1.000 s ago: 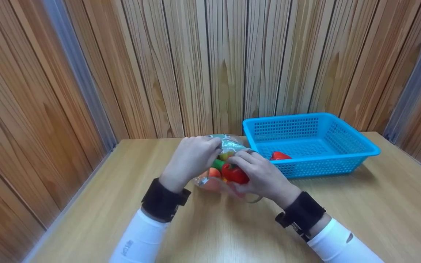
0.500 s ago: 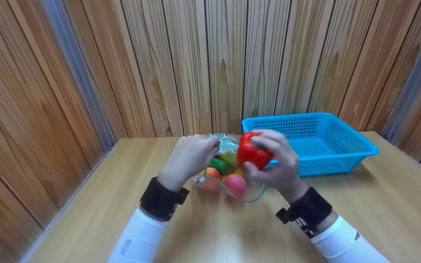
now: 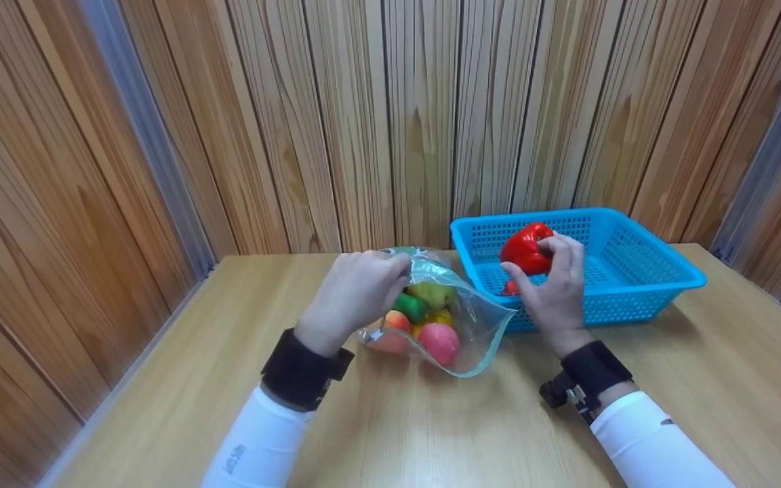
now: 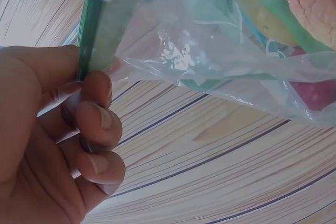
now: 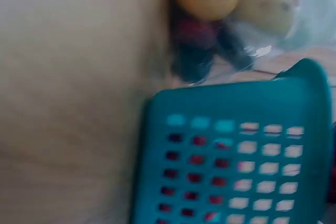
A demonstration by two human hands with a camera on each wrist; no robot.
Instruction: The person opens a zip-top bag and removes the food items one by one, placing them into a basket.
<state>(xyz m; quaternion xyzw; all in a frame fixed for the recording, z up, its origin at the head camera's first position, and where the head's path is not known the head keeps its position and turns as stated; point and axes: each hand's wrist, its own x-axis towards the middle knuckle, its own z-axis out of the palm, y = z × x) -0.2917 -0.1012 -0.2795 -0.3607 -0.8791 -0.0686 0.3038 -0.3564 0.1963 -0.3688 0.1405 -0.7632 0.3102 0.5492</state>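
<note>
In the head view my left hand (image 3: 356,295) pinches the upper edge of a clear zip bag (image 3: 475,339); the left wrist view shows thumb and forefinger on its green zip strip (image 4: 92,35). Inside the bag lie a yellow-green pear (image 3: 432,295), a long green vegetable (image 3: 409,308), a peach (image 3: 396,322), a pinkish-red round fruit (image 3: 438,343) and something yellow. My right hand (image 3: 560,291) holds a red bell pepper (image 3: 525,249) by thumb and fingertips over the left part of a blue basket (image 3: 634,288). Another red piece (image 3: 511,288) shows below it in the basket.
The perforated basket stands at the table's back right, its wall (image 5: 226,98) close in the right wrist view. The bag stands left of it on the wooden table (image 3: 404,434). Wood-panelled walls (image 3: 417,135) enclose the back and sides.
My right hand has drawn the red bell pepper out of the bag and carried it right, over the basket. The left hand has stayed at the bag's edge.
</note>
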